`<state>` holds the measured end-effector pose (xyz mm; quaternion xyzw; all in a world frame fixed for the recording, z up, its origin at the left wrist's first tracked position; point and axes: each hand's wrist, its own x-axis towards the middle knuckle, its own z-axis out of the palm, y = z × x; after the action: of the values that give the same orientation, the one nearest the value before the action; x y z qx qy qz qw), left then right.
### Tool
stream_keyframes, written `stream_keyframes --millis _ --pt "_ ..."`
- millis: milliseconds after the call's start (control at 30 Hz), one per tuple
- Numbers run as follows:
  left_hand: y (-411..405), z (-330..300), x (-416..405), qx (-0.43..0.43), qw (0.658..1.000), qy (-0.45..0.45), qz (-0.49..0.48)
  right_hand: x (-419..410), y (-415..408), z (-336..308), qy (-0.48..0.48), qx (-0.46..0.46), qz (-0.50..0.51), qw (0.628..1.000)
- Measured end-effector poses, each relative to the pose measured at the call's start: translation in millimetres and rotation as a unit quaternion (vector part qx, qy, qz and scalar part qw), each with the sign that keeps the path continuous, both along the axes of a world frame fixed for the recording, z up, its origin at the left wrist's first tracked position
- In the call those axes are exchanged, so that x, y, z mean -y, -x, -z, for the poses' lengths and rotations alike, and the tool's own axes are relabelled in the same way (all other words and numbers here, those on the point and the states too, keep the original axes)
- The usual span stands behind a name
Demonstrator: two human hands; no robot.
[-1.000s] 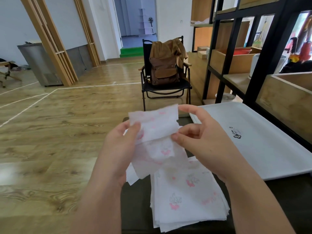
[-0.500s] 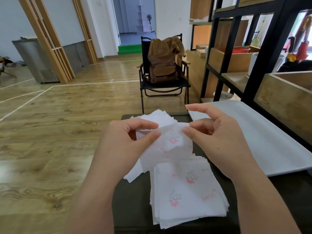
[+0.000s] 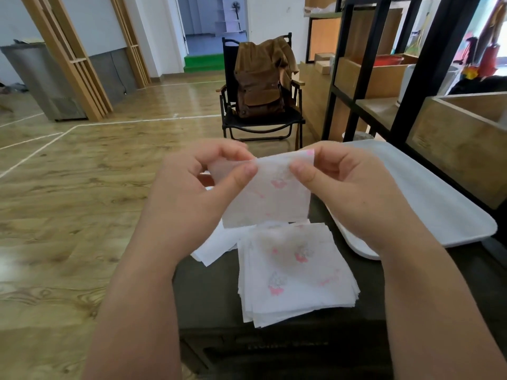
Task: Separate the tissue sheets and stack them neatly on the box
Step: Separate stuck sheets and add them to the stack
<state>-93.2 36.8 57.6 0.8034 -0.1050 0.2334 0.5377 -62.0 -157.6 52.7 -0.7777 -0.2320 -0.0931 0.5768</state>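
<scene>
Left hand [image 3: 189, 193]: fingers pinching the tissue sheet [image 3: 270, 198] at its top left edge.
Right hand [image 3: 354, 193]: pinching its top right.
Sheet: hanging above the tissue stack [image 3: 293, 272].
Stack: lying on the dark box [image 3: 214, 294].

No legible txt; box [image 3: 274, 349] front lettering prob. too blurred.

White tray [image 3: 428, 204] crowds the box's [image 3: 214, 297] right; left side open.
</scene>
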Motion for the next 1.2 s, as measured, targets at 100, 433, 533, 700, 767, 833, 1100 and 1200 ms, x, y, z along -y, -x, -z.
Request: stream_keyframes --millis 100,433,533,700,767,833,1100,1200 --pt "13.3 -10.8 7.5 0.016 0.998 0.014 0.056 8.0 12.0 -13.0 -0.004 0.029 0.003 1.000" --pt "3.6 8.7 3.6 -0.215 0.961 -0.162 0.067 28.0 7.0 -2.8 0.203 -0.260 0.005 0.944" --pt "-7.8 24.7 4.5 -0.300 0.923 -0.236 0.044 21.0 -3.9 20.1 0.261 -0.269 0.033 0.927" --pt "-12.7 35.3 -5.9 -0.355 0.885 -0.300 0.023 15.5 -14.7 40.5 0.274 -0.274 0.075 0.919" --pt "-13.9 35.9 -13.0 -0.344 0.895 -0.284 -0.006 14.3 -15.9 41.8 0.275 -0.273 0.087 0.918" --pt "-19.2 40.0 -17.4 -0.279 0.927 -0.241 -0.069 15.8 -16.6 41.5 0.274 -0.257 0.099 0.922" --pt "-38.7 75.3 -25.1 -0.242 0.915 -0.302 -0.114 19.7 -17.4 35.4 0.200 -0.191 0.151 0.949" --pt "-45.6 86.3 -19.1 -0.256 0.909 -0.309 -0.110 18.9 -17.7 34.6 0.184 -0.179 0.157 0.954"
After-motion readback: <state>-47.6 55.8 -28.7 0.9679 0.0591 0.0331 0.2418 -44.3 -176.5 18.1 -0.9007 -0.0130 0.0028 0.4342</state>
